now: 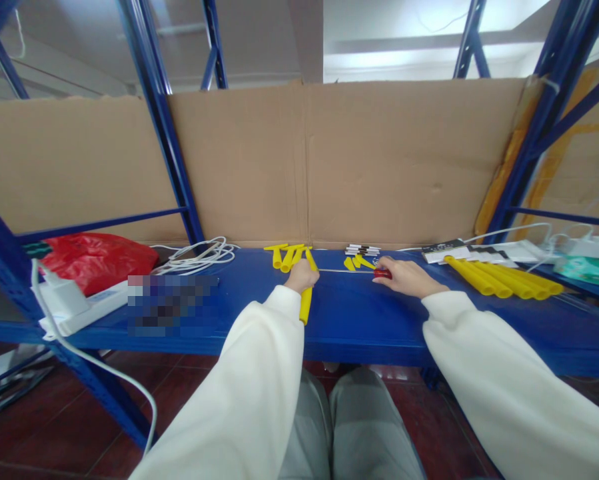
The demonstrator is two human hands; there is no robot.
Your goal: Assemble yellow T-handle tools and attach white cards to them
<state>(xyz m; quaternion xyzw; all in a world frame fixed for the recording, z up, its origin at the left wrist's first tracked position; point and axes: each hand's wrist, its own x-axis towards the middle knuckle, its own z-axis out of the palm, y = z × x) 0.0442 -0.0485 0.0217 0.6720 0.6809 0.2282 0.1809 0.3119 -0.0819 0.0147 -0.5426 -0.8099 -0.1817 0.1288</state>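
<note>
My left hand (302,277) is wrapped round a yellow tube (305,308) that points toward me over the blue shelf. In my right hand (406,277) is a screwdriver (382,273) with a red handle. Its thin shaft reaches left to the upper part of the tube; whether the tip goes into it is too small to tell. Just behind my left hand lie several yellow T-shaped pieces (285,260). Small flat yellow pieces (362,262) and short white-and-black pieces (362,251) lie near my right fingers.
Several yellow tubes (499,280) lie at the right beside a black-and-white box (445,251). Leftward are a coiled white cable (204,257), a red plastic bag (96,257) and a power strip (96,307). Cardboard (379,160) stands behind, between blue posts (162,120).
</note>
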